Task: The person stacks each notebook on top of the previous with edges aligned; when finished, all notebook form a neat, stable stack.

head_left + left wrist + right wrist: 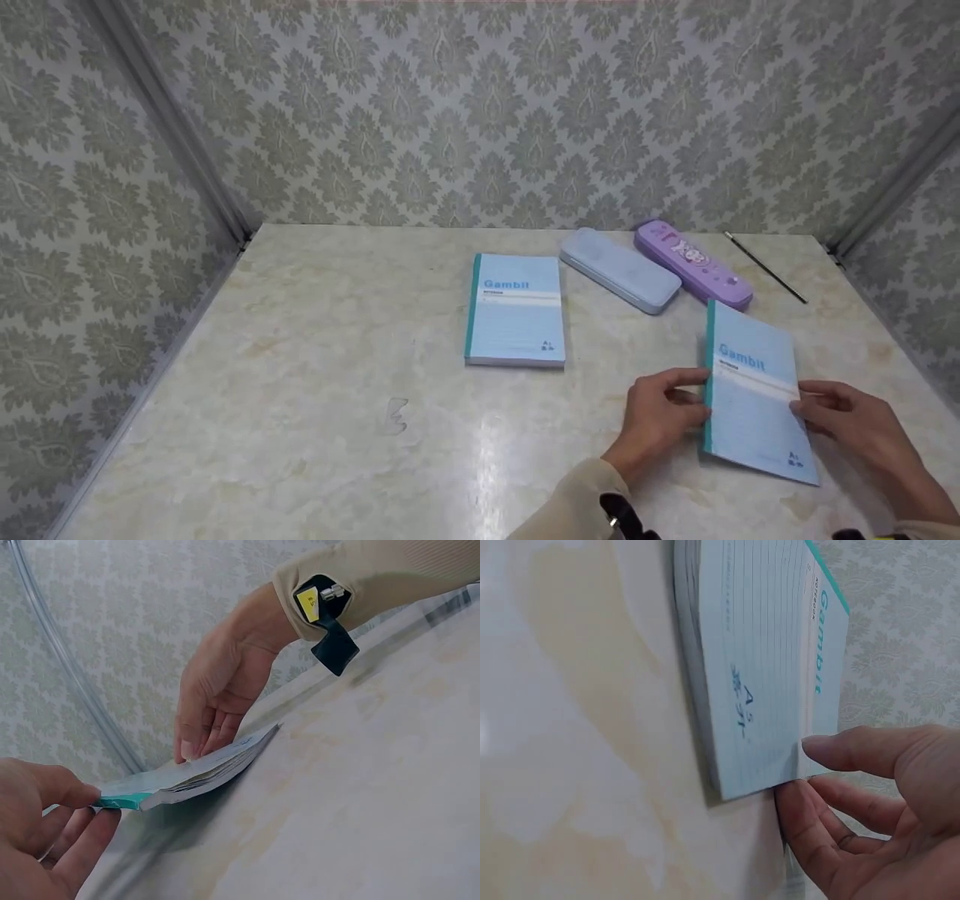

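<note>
Both hands hold one light blue Gambit notebook (757, 397) at the right of the table. My left hand (660, 416) pinches its teal spine, thumb on one face and fingers on the other, as the left wrist view shows. At the opposite long edge, my right hand (862, 420) pinches the cover and pages between thumb (847, 750) and fingers. The notebook is tilted, its spine side raised off the table in the left wrist view. A second, matching notebook (517, 311) lies flat near the table's middle.
Behind the held notebook lie a pale blue pencil case (621, 270) and a purple pencil case (691, 262) with a cartoon print. A thin black stick (765, 266) with a light tip lies farther right. Patterned walls (491, 112) enclose the marbled table (300, 375).
</note>
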### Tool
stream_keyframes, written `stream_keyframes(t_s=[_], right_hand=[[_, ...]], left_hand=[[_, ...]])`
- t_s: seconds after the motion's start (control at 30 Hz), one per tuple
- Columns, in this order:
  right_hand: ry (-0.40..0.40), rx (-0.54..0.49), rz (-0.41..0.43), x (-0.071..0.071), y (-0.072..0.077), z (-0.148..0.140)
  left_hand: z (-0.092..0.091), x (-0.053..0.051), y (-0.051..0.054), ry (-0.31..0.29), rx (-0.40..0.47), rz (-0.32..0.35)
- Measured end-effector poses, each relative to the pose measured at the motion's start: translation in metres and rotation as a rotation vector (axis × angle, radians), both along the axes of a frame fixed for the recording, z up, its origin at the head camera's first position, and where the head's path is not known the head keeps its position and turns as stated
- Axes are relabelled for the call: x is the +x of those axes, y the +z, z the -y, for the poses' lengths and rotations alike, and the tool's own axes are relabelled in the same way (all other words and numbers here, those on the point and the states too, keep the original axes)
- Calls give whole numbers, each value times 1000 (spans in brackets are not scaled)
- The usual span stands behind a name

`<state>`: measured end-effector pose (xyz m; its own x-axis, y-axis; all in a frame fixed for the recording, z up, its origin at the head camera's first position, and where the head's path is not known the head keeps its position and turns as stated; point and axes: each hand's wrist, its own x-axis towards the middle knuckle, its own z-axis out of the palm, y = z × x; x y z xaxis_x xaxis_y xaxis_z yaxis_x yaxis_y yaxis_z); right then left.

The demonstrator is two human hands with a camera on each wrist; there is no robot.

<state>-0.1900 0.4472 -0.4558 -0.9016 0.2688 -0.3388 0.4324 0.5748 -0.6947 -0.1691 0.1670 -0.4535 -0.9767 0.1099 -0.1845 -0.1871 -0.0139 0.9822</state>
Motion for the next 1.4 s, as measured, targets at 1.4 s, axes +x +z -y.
stream_keyframes(t_s=[1.4], right_hand=[[146,-202,-459,-13,25,129]], left_hand=[[128,-26,4,123,-59,-246]])
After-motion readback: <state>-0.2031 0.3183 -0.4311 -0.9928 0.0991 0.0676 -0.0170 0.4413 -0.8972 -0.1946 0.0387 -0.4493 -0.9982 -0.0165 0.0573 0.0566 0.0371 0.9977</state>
